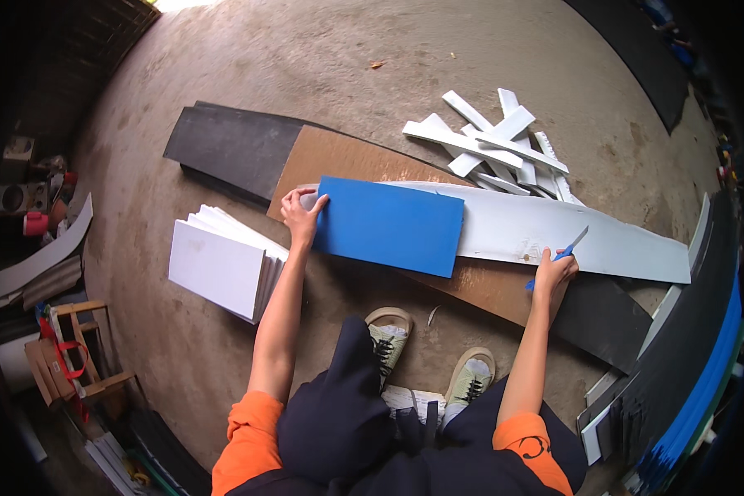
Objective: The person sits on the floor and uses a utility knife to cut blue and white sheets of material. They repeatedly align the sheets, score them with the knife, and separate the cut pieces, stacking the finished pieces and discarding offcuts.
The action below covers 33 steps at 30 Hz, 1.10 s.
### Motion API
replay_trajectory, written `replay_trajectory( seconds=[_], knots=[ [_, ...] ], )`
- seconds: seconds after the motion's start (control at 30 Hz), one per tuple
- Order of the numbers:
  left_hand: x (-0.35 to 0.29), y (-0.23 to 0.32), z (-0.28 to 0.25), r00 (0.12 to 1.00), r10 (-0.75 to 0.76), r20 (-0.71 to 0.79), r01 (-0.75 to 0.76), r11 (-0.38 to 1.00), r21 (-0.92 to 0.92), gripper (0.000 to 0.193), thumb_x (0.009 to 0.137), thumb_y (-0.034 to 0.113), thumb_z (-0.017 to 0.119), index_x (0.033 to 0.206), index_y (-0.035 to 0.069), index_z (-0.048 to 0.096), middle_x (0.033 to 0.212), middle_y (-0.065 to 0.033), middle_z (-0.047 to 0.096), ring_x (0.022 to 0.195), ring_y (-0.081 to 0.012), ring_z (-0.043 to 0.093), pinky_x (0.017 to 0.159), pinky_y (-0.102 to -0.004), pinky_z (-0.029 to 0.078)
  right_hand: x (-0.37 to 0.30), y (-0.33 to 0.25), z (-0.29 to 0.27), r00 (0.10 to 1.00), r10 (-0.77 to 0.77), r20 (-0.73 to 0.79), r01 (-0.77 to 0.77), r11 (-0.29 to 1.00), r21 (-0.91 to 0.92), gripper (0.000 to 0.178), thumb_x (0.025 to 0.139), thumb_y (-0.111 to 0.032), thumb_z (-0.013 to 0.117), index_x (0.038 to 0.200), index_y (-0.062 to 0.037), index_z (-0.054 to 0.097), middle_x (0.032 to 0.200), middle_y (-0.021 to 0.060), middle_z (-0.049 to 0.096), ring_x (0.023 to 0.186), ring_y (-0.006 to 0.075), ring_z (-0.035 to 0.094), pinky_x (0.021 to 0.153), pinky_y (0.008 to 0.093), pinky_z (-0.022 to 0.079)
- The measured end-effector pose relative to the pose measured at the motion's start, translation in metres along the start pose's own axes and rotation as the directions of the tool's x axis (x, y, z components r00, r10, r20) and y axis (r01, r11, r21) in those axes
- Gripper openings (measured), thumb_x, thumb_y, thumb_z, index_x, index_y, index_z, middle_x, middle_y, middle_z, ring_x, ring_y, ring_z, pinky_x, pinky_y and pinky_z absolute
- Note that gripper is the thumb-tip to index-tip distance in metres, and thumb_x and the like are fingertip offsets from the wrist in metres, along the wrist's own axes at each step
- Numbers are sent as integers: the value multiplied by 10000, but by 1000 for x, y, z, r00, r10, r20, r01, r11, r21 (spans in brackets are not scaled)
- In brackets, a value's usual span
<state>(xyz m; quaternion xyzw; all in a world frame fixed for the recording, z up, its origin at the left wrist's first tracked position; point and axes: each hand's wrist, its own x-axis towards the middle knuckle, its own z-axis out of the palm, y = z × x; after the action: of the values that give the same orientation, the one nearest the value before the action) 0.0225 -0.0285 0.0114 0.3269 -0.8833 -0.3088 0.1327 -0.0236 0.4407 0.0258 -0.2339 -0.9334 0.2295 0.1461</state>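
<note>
A rectangular blue board (390, 225) lies across a long white sheet (603, 241) with uneven edges. My left hand (301, 215) grips the blue board at its left end, the thumb along the edge. In my right hand (555, 271) is a blue utility knife (572, 245), its blade out and pointing up and to the right. That hand is over the lower edge of the white sheet, apart from the blue board. Below both lies a brown board (504, 289), resting on dark grey boards (231, 145).
White offcut strips (492, 140) lie heaped beyond the sheet. A stack of white rectangular boards (217, 263) leans beside my left forearm. Black and blue sheets (694, 364) are piled at right. A wooden frame (87, 347) stands at left. My shoes (471, 376) are close to the boards.
</note>
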Motion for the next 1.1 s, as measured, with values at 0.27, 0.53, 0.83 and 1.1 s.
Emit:
replay_trajectory(
  seconds=[0.27,0.53,0.83,1.1],
  knots=[
    [2,-7,6,999,44,-7,-44,990,-130,589,617,373,743,1077,128,467,1089,-97,446,1028,-292,430,849,-444,349,-65,-107,47,790,-203,578,39,958,284,337,716,-218,691,834,-3,460,802,102,476,698,208,526,650,339,433],
    [4,13,6,997,75,-8,-75,976,-207,605,628,229,736,1134,91,436,1066,-105,483,1018,-259,432,882,-377,327,-63,-132,58,858,-256,445,204,965,163,351,687,-199,712,864,-32,459,929,149,471,862,303,498,760,376,396],
    [10,-20,-11,977,9,214,106,848,-519,426,786,113,592,1181,14,465,1002,-137,613,888,-202,606,782,-281,470,-45,-137,68,860,-251,445,220,968,122,373,668,-209,731,844,-24,458,852,137,503,798,283,522,722,373,407],
    [21,-35,-25,918,-13,397,268,757,-596,279,775,137,611,1032,29,603,882,-113,651,782,-157,627,718,-265,489,-47,-156,83,846,-287,450,259,958,122,387,655,-214,739,845,-23,461,833,126,508,766,263,528,714,365,416]
  ],
)
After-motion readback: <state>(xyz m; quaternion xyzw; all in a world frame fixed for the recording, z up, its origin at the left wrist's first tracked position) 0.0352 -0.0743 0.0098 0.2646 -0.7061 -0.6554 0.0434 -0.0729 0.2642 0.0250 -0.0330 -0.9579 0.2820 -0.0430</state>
